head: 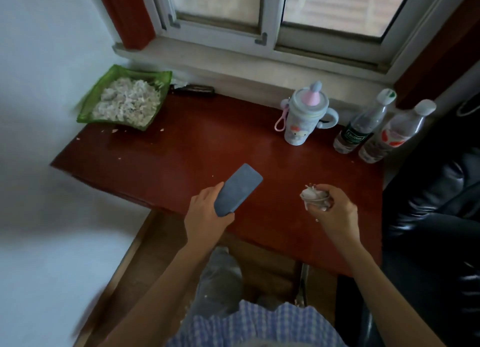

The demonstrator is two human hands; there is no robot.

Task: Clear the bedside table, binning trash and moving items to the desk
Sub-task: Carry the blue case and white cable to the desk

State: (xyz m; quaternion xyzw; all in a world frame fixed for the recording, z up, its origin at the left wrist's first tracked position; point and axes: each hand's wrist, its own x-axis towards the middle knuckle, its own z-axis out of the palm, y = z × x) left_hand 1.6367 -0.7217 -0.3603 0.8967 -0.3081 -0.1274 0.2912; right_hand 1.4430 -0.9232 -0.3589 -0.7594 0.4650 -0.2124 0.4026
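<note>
My left hand [207, 211] grips a flat blue-grey phone-like slab [237, 189] by its near end, above the front of the red bedside table [194, 149]. My right hand [335, 206] holds a bundled white cable [313, 194] over the table's front right. At the table's back left corner sits a green dish [88, 100] filled with pale shells or scraps. A pastel child's cup [302, 118] with handles and a pink strap stands at the back right. Beside it stand two clear plastic bottles [363, 124] [397, 132].
A dark flat object [197, 90] lies against the wall under the window sill. Crumbs dot the table near the dish. A black leather seat [436, 203] presses against the table's right side. A pale bed surface [59, 242] lies to the left.
</note>
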